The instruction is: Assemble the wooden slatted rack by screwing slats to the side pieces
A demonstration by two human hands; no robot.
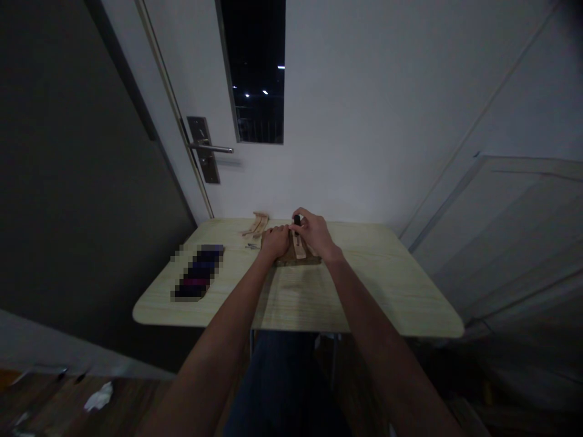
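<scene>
Near the far edge of the table (387,285), about midway along: brown board (298,263) with a pale strip (299,249) on top. From my remote station I note both hands at work there. Left hand (276,241) lies over the board's left part, fingers bent; I cannot tell whether it grips anything. Right hand (316,233) has thumb and fingers pinched around a small black piece (297,220), by the strip's far end. Pale pieces (259,224) by the far edge, left of the hands; small metallic bits (251,246) nearer me. Toward the left edge, a pixelated dark slab (199,273).
</scene>
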